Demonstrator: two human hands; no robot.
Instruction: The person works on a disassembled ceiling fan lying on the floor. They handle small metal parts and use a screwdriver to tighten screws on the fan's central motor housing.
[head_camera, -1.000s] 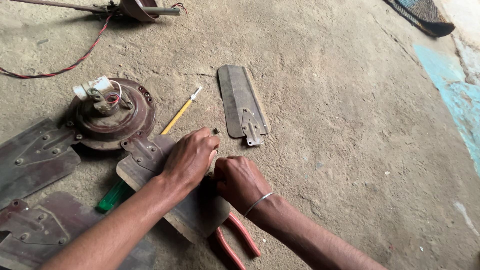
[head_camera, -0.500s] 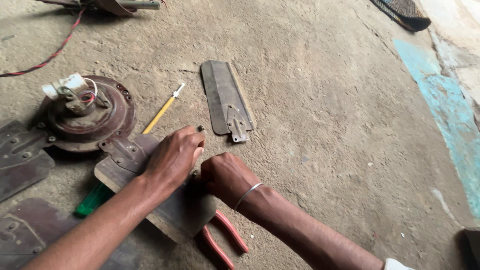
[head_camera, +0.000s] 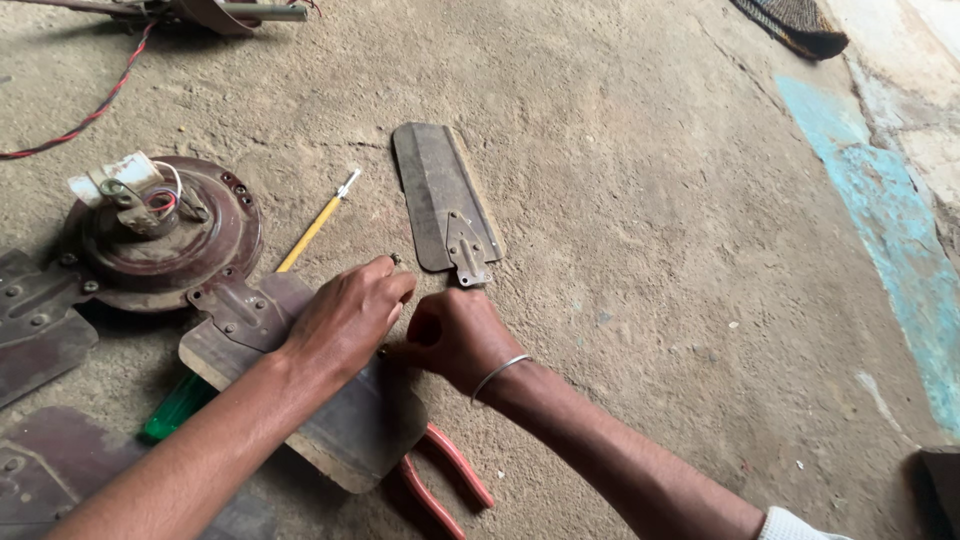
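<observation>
Here, hands (head_camera: 400, 325) on fan blade (head_camera: 350, 420) edge.

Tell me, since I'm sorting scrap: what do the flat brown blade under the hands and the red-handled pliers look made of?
Flat brown blade: probably sheet metal, thin, dull, dusty paint, riveted bracket. Red-handled pliers: red coating looks like plastic or rubber; jaws hidden beneath the blade.
</observation>
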